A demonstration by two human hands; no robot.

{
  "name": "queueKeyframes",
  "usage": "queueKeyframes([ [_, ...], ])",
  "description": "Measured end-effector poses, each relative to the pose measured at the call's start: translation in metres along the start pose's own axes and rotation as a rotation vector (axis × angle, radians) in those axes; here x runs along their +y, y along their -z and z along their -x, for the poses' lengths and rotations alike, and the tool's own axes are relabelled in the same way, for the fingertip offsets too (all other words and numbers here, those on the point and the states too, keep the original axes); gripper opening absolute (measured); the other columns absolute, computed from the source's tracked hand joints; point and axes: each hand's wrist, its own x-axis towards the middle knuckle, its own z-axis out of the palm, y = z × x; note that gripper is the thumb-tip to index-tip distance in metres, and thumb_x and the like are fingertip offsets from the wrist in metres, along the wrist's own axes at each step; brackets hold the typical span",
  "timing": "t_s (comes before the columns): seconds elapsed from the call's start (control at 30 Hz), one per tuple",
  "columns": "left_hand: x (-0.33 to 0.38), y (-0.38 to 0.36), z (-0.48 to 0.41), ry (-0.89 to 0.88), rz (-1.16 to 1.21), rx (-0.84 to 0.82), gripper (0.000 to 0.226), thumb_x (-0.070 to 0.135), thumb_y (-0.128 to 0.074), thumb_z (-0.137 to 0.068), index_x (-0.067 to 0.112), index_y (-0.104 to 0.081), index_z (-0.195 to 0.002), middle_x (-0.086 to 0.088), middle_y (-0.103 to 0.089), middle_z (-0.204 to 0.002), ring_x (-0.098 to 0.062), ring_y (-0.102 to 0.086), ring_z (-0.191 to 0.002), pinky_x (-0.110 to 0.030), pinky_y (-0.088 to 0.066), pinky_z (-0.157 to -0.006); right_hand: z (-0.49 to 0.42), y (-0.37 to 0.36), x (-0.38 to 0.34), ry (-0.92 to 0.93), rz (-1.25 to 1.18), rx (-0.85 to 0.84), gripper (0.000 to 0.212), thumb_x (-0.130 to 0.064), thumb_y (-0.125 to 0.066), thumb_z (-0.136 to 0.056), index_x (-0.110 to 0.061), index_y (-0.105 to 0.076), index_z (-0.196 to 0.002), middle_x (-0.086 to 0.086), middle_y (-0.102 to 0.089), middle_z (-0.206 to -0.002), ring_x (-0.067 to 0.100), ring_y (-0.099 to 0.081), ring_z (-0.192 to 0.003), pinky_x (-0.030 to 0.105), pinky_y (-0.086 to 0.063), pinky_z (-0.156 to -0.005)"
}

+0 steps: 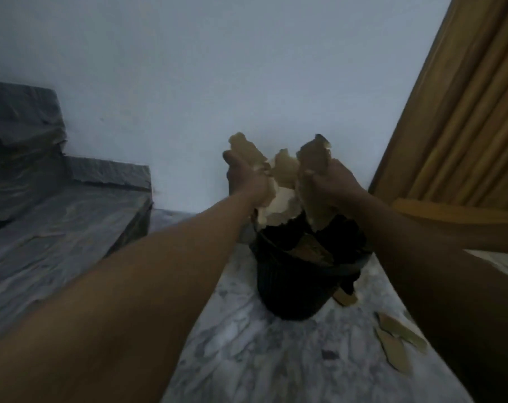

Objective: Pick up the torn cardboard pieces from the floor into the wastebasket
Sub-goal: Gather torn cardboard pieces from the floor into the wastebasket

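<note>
A black ribbed wastebasket [293,289] stands on the marble floor by the white wall, with brown cardboard scraps [311,250] visible inside. Both arms reach out over it. My left hand [247,177] is closed around a bunch of torn cardboard pieces [282,181] just above the basket's far rim. My right hand [338,181] grips more of the bunch [314,158] beside it. The pieces stick up above both fists and hang down toward the opening. More torn cardboard pieces [395,341] lie on the floor right of the basket, and one [346,298] leans at its base.
Grey stone steps [58,222] rise at the left. A wooden door frame [462,112] stands at the right, close behind the basket. The marble floor [261,353] runs between the steps and the door.
</note>
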Motion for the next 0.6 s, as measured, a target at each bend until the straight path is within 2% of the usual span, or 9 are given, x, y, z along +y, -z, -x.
queueKeyframes([
  [0.07, 0.001, -0.035, 0.022, -0.019, 0.026, -0.095, 0.055, 0.013, -0.059, -0.089, 0.012, -0.021, -0.129, -0.009, -0.049, -0.118, -0.021, -0.050, -0.097, -0.027, -0.040, -0.079, 0.014, 0.001, 0.035, -0.142, -0.149, 0.079, 0.054, -0.040, -0.050, -0.099, -0.002, -0.044, -0.136, 0.019, -0.055, -0.129, 0.036, -0.058, -0.113, 0.044, -0.051, -0.094],
  [0.13, -0.001, -0.061, 0.034, -0.005, 0.040, -0.158, 0.047, 0.010, -0.054, -0.090, 0.011, -0.022, -0.125, -0.004, -0.045, -0.111, -0.018, -0.048, -0.095, -0.025, -0.039, -0.078, 0.026, -0.007, 0.071, -0.296, -0.275, 0.075, 0.050, -0.033, -0.050, -0.101, -0.001, -0.040, -0.137, 0.015, -0.053, -0.130, 0.036, -0.054, -0.120, 0.042, -0.046, -0.094],
  [0.17, -0.003, -0.070, 0.037, 0.003, 0.033, -0.164, 0.045, 0.010, -0.052, -0.091, 0.010, -0.023, -0.124, -0.004, -0.045, -0.109, -0.018, -0.048, -0.094, -0.025, -0.039, -0.077, 0.032, -0.011, 0.083, -0.348, -0.314, 0.043, 0.051, -0.034, -0.051, -0.099, -0.001, -0.041, -0.137, 0.011, -0.053, -0.129, 0.035, -0.054, -0.120, 0.042, -0.047, -0.094],
  [0.23, -0.006, -0.081, 0.038, -0.001, 0.007, -0.152, 0.039, 0.010, -0.047, -0.094, 0.007, -0.024, -0.126, -0.008, -0.048, -0.111, -0.019, -0.048, -0.093, -0.028, -0.039, -0.076, 0.034, -0.013, 0.102, -0.416, -0.402, 0.006, 0.062, -0.040, -0.055, -0.091, -0.002, -0.041, -0.138, 0.016, -0.055, -0.131, 0.037, -0.058, -0.115, 0.047, -0.051, -0.095],
  [0.3, -0.014, -0.088, 0.035, 0.010, -0.025, -0.148, 0.042, 0.011, -0.045, -0.096, 0.004, -0.023, -0.130, -0.011, -0.050, -0.116, -0.020, -0.049, -0.095, -0.029, -0.040, -0.076, 0.032, -0.014, 0.117, -0.458, -0.509, 0.004, 0.069, -0.042, -0.056, -0.086, -0.002, -0.039, -0.139, 0.018, -0.056, -0.128, 0.038, -0.060, -0.108, 0.049, -0.056, -0.089],
  [0.4, -0.027, -0.091, 0.031, 0.043, -0.027, -0.225, 0.059, 0.010, -0.048, -0.095, 0.008, -0.015, -0.144, -0.011, -0.043, -0.137, -0.022, -0.050, -0.108, -0.033, -0.044, -0.084, 0.033, -0.025, 0.123, -0.460, -0.621, -0.053, 0.049, -0.031, -0.062, -0.095, -0.004, -0.051, -0.135, 0.017, -0.063, -0.122, 0.031, -0.065, -0.098, 0.044, -0.061, -0.078],
  [0.47, -0.032, -0.092, 0.029, 0.102, -0.016, -0.294, 0.064, 0.019, -0.051, -0.097, 0.012, -0.014, -0.148, -0.014, -0.043, -0.139, -0.023, -0.052, -0.107, -0.031, -0.042, -0.083, 0.032, -0.032, 0.123, -0.460, -0.723, -0.136, 0.054, -0.029, -0.065, -0.096, -0.006, -0.045, -0.140, 0.020, -0.058, -0.129, 0.029, -0.064, -0.094, 0.042, -0.061, -0.070],
  [0.53, -0.039, -0.095, 0.026, 0.136, -0.067, -0.336, 0.071, 0.037, -0.056, -0.096, 0.013, -0.015, -0.149, -0.015, -0.047, -0.138, -0.027, -0.052, -0.114, -0.031, -0.042, -0.088, 0.032, -0.032, 0.125, -0.450, -0.718, -0.119, 0.066, -0.029, -0.067, -0.095, -0.008, -0.034, -0.149, 0.019, -0.051, -0.138, 0.033, -0.061, -0.107, 0.049, -0.059, -0.086],
  [0.6, -0.048, -0.096, 0.023, 0.081, -0.203, -0.294, 0.073, 0.047, -0.058, -0.093, 0.013, -0.023, -0.148, -0.014, -0.051, -0.137, -0.031, -0.051, -0.123, -0.035, -0.040, -0.098, 0.033, -0.026, 0.132, -0.344, -0.411, -0.036, 0.064, -0.024, -0.069, -0.093, -0.005, -0.040, -0.146, 0.016, -0.050, -0.140, 0.032, -0.056, -0.119, 0.042, -0.051, -0.101],
])
